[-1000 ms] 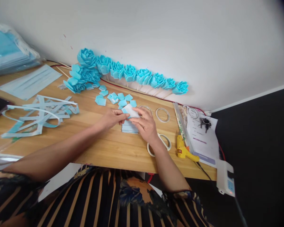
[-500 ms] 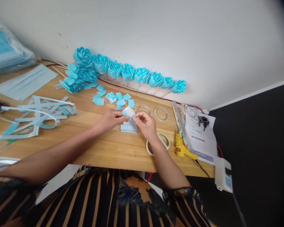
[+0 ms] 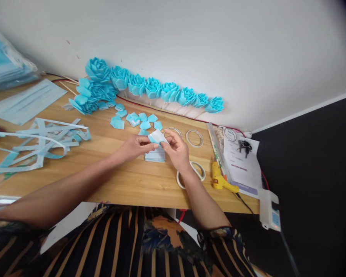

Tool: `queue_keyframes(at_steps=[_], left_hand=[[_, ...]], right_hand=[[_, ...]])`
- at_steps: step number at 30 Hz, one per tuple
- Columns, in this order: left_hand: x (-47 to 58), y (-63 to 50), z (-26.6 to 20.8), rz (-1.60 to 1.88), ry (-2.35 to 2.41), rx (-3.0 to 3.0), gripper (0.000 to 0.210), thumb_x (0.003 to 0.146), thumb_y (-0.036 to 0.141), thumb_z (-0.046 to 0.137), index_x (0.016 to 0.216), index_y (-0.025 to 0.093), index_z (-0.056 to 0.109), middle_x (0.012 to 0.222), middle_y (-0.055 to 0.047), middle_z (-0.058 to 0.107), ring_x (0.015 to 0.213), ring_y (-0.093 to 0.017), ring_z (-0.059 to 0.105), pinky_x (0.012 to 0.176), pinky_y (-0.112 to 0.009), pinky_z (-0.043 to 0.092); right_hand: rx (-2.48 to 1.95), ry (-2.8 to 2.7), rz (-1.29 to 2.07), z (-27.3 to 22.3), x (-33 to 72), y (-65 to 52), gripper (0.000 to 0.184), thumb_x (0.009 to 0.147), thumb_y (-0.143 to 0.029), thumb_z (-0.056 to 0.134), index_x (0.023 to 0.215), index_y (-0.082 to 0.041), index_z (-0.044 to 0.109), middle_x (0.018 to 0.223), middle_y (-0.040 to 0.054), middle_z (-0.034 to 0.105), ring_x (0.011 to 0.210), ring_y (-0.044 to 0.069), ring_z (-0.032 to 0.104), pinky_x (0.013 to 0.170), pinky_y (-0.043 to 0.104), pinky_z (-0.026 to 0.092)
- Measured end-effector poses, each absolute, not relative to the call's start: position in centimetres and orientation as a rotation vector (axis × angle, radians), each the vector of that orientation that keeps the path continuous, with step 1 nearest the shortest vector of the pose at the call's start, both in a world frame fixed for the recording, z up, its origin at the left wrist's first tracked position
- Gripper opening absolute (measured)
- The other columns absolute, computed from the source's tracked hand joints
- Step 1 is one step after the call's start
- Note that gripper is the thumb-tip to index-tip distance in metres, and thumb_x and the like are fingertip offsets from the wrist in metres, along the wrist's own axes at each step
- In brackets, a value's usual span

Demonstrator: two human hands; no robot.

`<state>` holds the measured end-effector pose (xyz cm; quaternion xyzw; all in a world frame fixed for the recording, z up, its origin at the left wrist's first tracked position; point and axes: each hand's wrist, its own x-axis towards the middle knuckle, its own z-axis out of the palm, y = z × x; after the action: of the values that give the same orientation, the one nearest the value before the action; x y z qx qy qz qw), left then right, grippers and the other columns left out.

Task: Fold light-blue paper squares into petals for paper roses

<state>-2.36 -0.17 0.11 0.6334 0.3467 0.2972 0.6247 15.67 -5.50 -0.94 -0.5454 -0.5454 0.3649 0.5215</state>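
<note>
Between my two hands is a small blue-and-white fabric piece (image 3: pixel 158 136), held a little above the table with its white side mostly facing up. My left hand (image 3: pixel 136 147) pinches its left edge between thumb and fingers. On the opposite edge, my right hand (image 3: pixel 176 149) grips it with the thumb in front and fingers behind. Just below them lies a stack of cut light-blue fabric pieces (image 3: pixel 155 155). Several folded blue petals (image 3: pixel 145 125) are scattered beyond my hands.
Blue fabric flowers (image 3: pixel 170 92) on sticks line the wall. Cut mask strips (image 3: pixel 43 144) lie in a tangle at left, near a flat mask sheet (image 3: pixel 27 100). Tape rolls (image 3: pixel 194 138), a yellow glue gun (image 3: pixel 219 177), papers (image 3: pixel 240 165) and keys (image 3: pixel 245 147) are at right.
The fingers of my right hand have lifted and shifted behind the fabric piece, whose right corner now tilts differently. The whole view has slid slightly.
</note>
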Motion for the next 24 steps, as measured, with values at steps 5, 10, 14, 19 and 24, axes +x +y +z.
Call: queue_keyframes(at_steps=[5, 10, 14, 19, 24], left_hand=[[-2.28, -0.14, 0.48, 0.721, 0.816, 1.420, 0.024, 0.069, 0.036, 0.076, 0.061, 0.017, 0.064, 0.054, 0.002, 0.054, 0.054, -0.010, 0.046, 0.051, -0.023, 0.033], [-2.28, -0.10, 0.82, 0.775, 0.872, 1.342, 0.023, 0.068, 0.038, 0.074, 0.068, 0.016, 0.067, 0.058, 0.003, 0.056, 0.055, -0.010, 0.047, 0.055, -0.023, 0.037], [-2.20, -0.14, 0.75, 0.812, 0.862, 1.319, 0.022, 0.069, 0.038, 0.072, 0.068, 0.016, 0.066, 0.058, 0.002, 0.056, 0.055, -0.010, 0.046, 0.055, -0.023, 0.038], [-2.20, -0.20, 0.86, 0.806, 0.854, 1.353, 0.021, 0.070, 0.036, 0.071, 0.068, 0.016, 0.065, 0.057, 0.002, 0.055, 0.054, -0.010, 0.045, 0.054, -0.023, 0.036], [-2.26, -0.24, 0.86, 0.819, 0.847, 1.340, 0.022, 0.070, 0.038, 0.071, 0.068, 0.016, 0.066, 0.056, 0.003, 0.055, 0.054, -0.010, 0.046, 0.054, -0.023, 0.037]], right_hand=[[-1.325, -1.332, 0.908, -1.32, 15.91, -5.47, 0.049, 0.079, -0.041, 0.070, 0.126, -0.028, 0.062, 0.084, -0.0014, 0.064, 0.071, 0.013, 0.056, 0.067, 0.029, 0.049], [-1.273, -1.289, 1.060, -1.01, 15.50, -5.59, 0.043, 0.076, -0.039, 0.073, 0.116, -0.025, 0.065, 0.082, -0.0024, 0.066, 0.072, 0.013, 0.059, 0.068, 0.027, 0.050], [-1.238, -1.234, 1.124, -0.79, 15.19, -5.59, 0.036, 0.074, -0.038, 0.075, 0.105, -0.024, 0.065, 0.080, -0.0026, 0.068, 0.070, 0.012, 0.060, 0.065, 0.025, 0.050], [-1.222, -1.211, 1.147, -0.96, 15.28, -5.64, 0.034, 0.076, -0.043, 0.074, 0.103, -0.025, 0.064, 0.083, -0.0012, 0.069, 0.075, 0.014, 0.064, 0.068, 0.026, 0.052], [-1.233, -1.202, 1.101, -0.98, 15.30, -5.67, 0.029, 0.075, -0.042, 0.075, 0.094, -0.023, 0.064, 0.077, -0.0025, 0.067, 0.068, 0.012, 0.060, 0.064, 0.024, 0.048]])
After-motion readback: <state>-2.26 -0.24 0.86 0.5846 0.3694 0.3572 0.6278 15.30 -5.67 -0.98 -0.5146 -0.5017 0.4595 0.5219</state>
